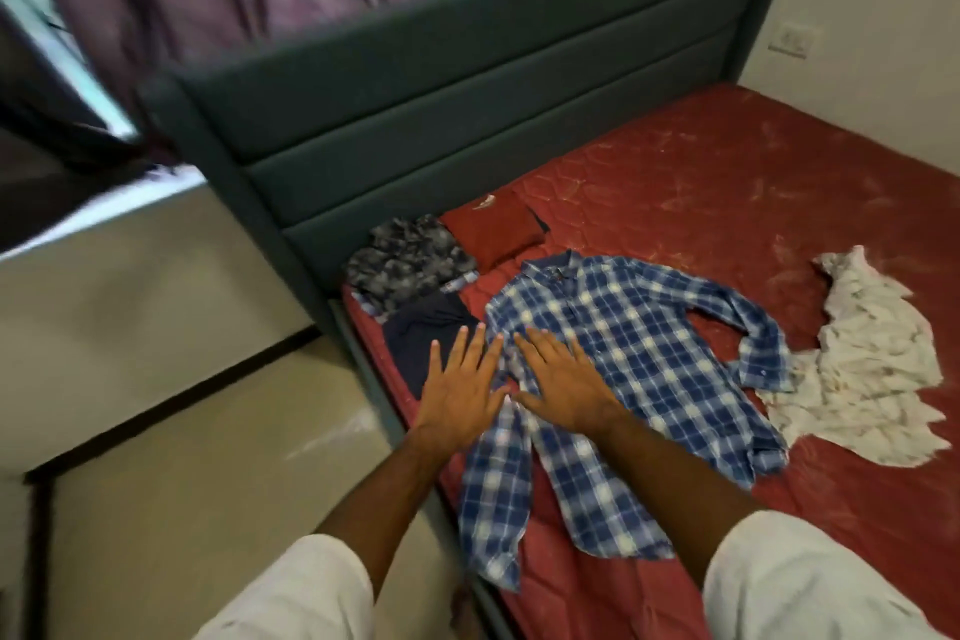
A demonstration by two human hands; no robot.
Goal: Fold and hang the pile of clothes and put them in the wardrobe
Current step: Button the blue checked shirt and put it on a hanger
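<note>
Under both flat hands [511, 387], plaid shirt [623, 353].

A bed with a bare red quilted mattress [701, 182] carries the clothes. A blue checked shirt [623, 353] lies spread flat near its left edge. Just beyond it, by the headboard, sit three folded pieces: a grey patterned one [410, 260], a red one [493, 234] and a dark navy one [421, 338]. A crumpled white garment [872, 364] lies to the right, touching the shirt's sleeve.

Blue plaid shirt [613, 359] spread flat, folded clothes [415, 257] beside
</note>
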